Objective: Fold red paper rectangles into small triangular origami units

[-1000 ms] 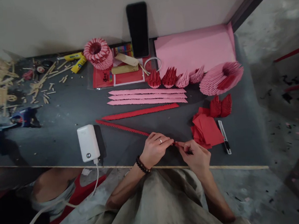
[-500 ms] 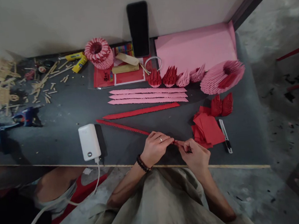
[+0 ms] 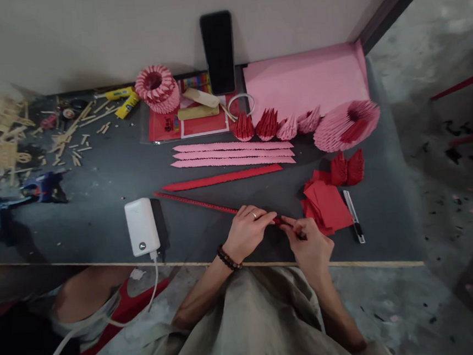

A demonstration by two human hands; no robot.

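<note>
My left hand (image 3: 249, 231) is closed around the near end of a long red chain of folded paper pieces (image 3: 195, 201) that runs up and left across the dark table (image 3: 96, 179). My right hand (image 3: 308, 243) pinches a small red folded paper piece (image 3: 279, 221) right against that end. A stack of red paper squares (image 3: 325, 205) lies just right of my hands. A second red chain (image 3: 222, 177) and three pink chains (image 3: 234, 153) lie farther back.
A white power bank (image 3: 142, 226) with a cable sits left of my hands. A utility knife (image 3: 353, 216) lies right of the red squares. Behind are pink paper sheets (image 3: 302, 80), a pink folded ring (image 3: 345, 125), a phone (image 3: 218, 52) and wooden sticks (image 3: 67, 137).
My hands stay together at the chain's end, shifted slightly back on the table. The view has tilted a little.
</note>
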